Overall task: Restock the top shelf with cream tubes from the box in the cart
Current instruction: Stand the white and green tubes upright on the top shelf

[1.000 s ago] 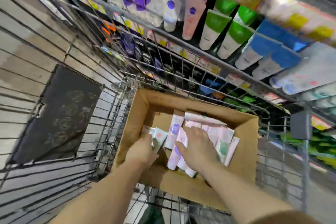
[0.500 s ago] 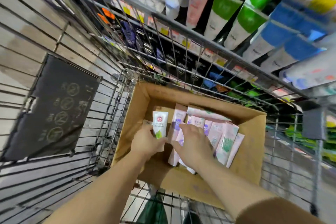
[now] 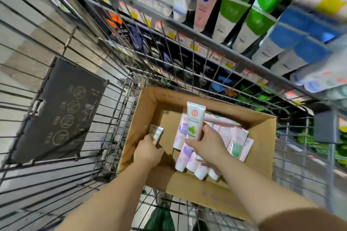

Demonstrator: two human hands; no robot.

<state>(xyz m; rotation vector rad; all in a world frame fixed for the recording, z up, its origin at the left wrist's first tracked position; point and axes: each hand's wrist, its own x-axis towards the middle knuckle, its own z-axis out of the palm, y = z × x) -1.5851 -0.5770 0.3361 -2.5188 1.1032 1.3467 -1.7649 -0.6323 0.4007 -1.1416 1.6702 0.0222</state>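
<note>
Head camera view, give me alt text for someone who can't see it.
The right hand holds a white cream tube upright above a cardboard box in a wire cart, while the left hand grips a second tube. More pink tubes lie in the box.

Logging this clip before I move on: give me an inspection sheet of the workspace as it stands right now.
Surface: wire cart, its basket holding an open cardboard box.
Job's things: pink and lilac cream tubes lie in the box; white tube held upright above them; small tube at the box's left side.
Clutter: dark sign panel on the cart's end wall.
Hands: right hand grips the white tube; left hand grips the small tube.
Cables: nothing seen.
Surroundings: stocked shelves of tubes behind the cart.
</note>
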